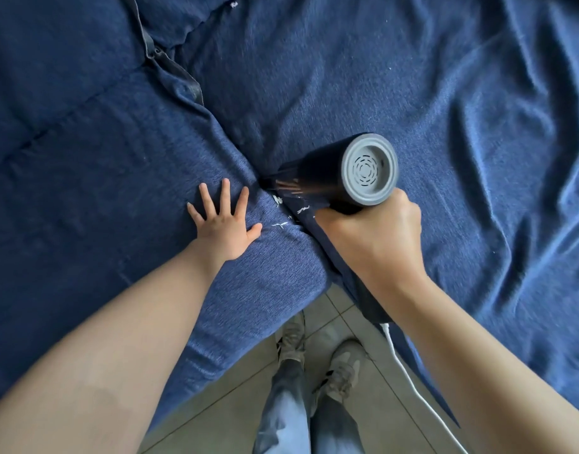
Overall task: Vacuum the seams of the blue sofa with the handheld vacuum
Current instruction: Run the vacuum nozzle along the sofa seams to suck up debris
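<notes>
Right hand (pixel 376 237) wraps its grip round the handle of the handheld vacuum (pixel 340 173), fingers curled tight about it below the dark barrel; the grey vented end cap (pixel 368 170) faces up toward the camera, and the nozzle end points down and away into the seam (pixel 249 158) between two cushions of the blue sofa (pixel 412 77); the nozzle tip is blurred, so whether it touches the fabric I cannot tell. By its look the vacuum is a rigid plastic body, light enough for one hand, and the handle is the sensible place to hold it, since the barrel is broad and smooth and would likely slip; the white cord (pixel 409 381) hanging from the handle's base may tug a little as the tool is drawn along. Just beside the nozzle, on the near side of the seam, small white bits of lint (pixel 280 224) lie on the cloth. Left hand (pixel 226 224) rests flat on the left cushion beside the seam, fingers spread and straight, pressing the soft fabric, which creases readily and will probably bunch under suction unless held taut. Nearer than the sofa's front edge, grey floor tiles (pixel 222 401) show, with the person's jeans and grey shoes (pixel 342 371).
</notes>
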A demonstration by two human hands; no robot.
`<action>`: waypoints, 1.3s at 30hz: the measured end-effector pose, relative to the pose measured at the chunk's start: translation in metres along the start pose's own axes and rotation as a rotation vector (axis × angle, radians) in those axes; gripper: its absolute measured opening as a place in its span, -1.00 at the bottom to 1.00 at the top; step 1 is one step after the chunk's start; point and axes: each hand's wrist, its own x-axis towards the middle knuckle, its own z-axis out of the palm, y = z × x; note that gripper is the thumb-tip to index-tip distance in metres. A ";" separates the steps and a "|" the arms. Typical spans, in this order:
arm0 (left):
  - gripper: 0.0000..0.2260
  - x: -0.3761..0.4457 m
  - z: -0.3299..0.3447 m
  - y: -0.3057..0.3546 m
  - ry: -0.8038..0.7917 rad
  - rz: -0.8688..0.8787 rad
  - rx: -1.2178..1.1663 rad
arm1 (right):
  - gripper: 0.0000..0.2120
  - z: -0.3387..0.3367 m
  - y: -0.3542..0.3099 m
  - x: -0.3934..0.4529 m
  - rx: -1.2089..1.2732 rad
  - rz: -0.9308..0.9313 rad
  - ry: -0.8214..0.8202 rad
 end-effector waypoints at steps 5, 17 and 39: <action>-0.32 -0.008 0.005 0.003 -0.018 -0.005 -0.033 | -0.73 -0.024 0.007 -0.011 0.037 0.058 -0.014; -0.38 -0.021 0.015 0.010 -0.016 -0.012 -0.049 | -0.70 -0.040 0.027 -0.024 0.025 0.015 0.004; -0.41 -0.029 0.016 0.021 -0.022 -0.049 -0.071 | -0.68 -0.066 0.046 -0.048 0.122 0.084 0.062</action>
